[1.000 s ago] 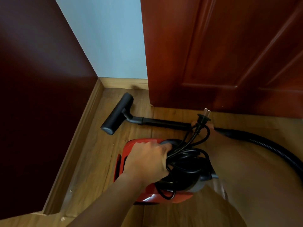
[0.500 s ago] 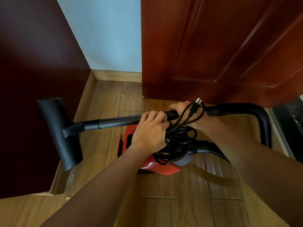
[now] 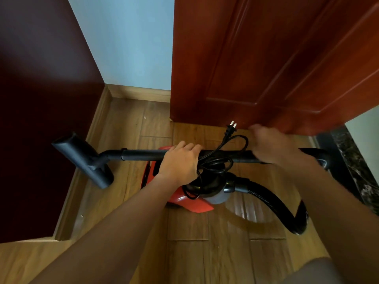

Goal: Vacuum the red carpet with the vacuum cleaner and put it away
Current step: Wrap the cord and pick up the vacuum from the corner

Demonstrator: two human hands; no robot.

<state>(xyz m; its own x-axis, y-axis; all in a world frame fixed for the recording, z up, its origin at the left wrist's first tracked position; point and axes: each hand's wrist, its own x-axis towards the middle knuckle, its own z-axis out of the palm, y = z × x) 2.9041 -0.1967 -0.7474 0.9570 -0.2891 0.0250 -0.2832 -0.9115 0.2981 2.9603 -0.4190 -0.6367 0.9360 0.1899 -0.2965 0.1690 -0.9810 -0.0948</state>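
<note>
While the left hand [image 3: 178,160] closes its grip round the black wand [image 3: 143,155] and coiled cord [image 3: 217,162], the right hand [image 3: 270,144] blurs over the wand, grip unclear. The red vacuum cleaner [image 3: 190,203] sits beneath, over wooden floor [image 3: 225,253], near a door [image 3: 266,58].

Left hand [image 3: 178,162] clenched, right hand [image 3: 272,144] blurred

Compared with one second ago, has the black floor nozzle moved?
Yes. The floor nozzle has swung left, away from the bottom corner of the door toward the dark red wall, with the left hand gripping the wand.
</note>
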